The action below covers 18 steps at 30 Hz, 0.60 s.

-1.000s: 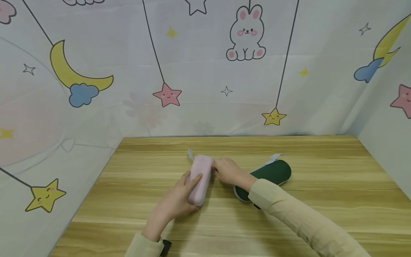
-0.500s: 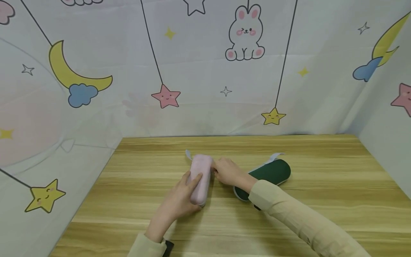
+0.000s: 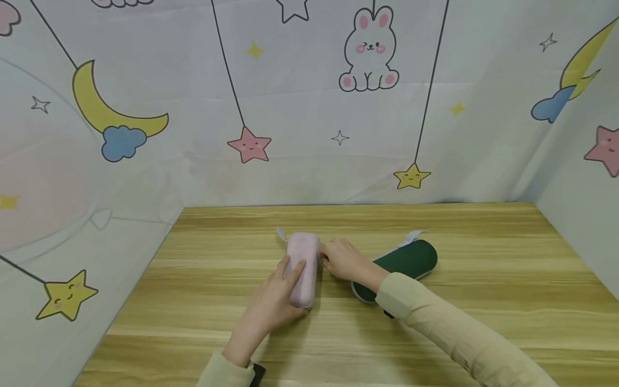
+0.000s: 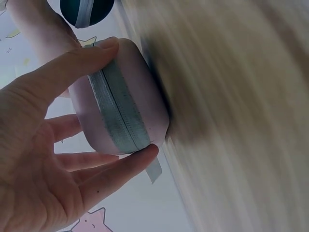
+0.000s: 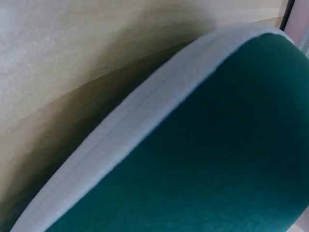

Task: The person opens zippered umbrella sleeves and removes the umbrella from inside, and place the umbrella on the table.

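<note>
A pale pink pencil case (image 3: 304, 271) stands on its narrow side on the wooden table. My left hand (image 3: 271, 303) grips its near end, thumb and fingers on opposite sides. In the left wrist view a grey zipper (image 4: 119, 108) runs down the end of the case, its teeth together there, and a fabric tab (image 4: 154, 170) sticks out beyond. My right hand (image 3: 344, 259) has its fingers curled at the far right side of the case, pinching at the zipper; the pinched part is hidden behind them.
A dark green case (image 3: 411, 260) with a light zipper band lies to the right, partly under the right forearm. Its side fills the right wrist view. Behind the table (image 3: 435, 344) hangs a cloth (image 3: 300, 177) printed with stars and a rabbit.
The near end of the pink pencil case has swung slightly right, along with my left hand. Its fabric tab has shifted left. My right hand stays almost where it was.
</note>
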Available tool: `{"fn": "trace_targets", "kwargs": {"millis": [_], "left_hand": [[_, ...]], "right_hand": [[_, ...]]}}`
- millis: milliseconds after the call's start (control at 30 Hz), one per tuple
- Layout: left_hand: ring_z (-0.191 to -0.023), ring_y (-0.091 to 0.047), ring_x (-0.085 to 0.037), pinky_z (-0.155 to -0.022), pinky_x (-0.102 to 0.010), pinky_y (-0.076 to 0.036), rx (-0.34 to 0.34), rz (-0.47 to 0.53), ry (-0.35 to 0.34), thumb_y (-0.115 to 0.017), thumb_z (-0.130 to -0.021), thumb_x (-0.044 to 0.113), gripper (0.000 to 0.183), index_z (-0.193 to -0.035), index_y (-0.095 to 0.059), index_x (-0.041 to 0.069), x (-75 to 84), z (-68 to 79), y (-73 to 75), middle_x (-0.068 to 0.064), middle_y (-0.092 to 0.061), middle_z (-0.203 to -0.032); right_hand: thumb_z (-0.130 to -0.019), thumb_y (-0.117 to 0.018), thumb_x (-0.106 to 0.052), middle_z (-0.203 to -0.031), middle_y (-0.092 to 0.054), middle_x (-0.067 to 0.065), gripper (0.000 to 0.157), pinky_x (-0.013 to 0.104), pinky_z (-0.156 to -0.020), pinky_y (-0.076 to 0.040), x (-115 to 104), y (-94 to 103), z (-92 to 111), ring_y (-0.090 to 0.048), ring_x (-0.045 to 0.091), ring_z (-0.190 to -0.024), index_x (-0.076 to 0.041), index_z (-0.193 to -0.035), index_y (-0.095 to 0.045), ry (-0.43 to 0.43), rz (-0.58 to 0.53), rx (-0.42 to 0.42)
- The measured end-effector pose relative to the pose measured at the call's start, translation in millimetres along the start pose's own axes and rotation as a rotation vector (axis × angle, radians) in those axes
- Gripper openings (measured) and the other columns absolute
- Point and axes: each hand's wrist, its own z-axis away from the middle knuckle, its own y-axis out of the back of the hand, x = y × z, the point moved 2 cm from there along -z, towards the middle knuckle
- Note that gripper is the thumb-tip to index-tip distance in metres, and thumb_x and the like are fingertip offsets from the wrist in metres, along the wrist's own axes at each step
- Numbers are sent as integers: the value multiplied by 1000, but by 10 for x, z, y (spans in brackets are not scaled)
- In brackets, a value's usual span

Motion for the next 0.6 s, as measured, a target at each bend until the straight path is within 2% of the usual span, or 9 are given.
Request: {"fn": "trace_targets", "kwargs": {"millis": [133, 333, 600], "left_hand": [[-110, -58, -45, -77, -53, -53, 8, -8, 0, -88, -63, 25, 94, -144, -43, 9, 10, 1, -3, -30, -36, -146], [-111, -58, -46, -76, -55, -53, 21, -6, 12, -88, -63, 28, 95, -144, -43, 9, 33, -7, -19, -30, -37, -145], [-111, -58, -47, -75, -54, -53, 14, -13, 36, -88, -63, 31, 96, -145, -42, 9, 72, -20, -45, -31, -37, -146]], "right_hand": [[-85, -63, 0, -58, -55, 0, 20, 18, -50, -30, -4, -1, 9, -39, 7, -53, -9, -68, -60, -1, 5, 6], [-85, -62, 0, -55, -47, -2, 27, 18, -49, -27, -16, 4, 26, -35, 7, -52, -11, -62, -52, -7, -11, -6], [-85, -63, -1, -58, -55, 0, 22, 19, -49, -30, -22, -12, 33, -39, 7, -53, -9, -66, -60, -20, -15, -13]]}}
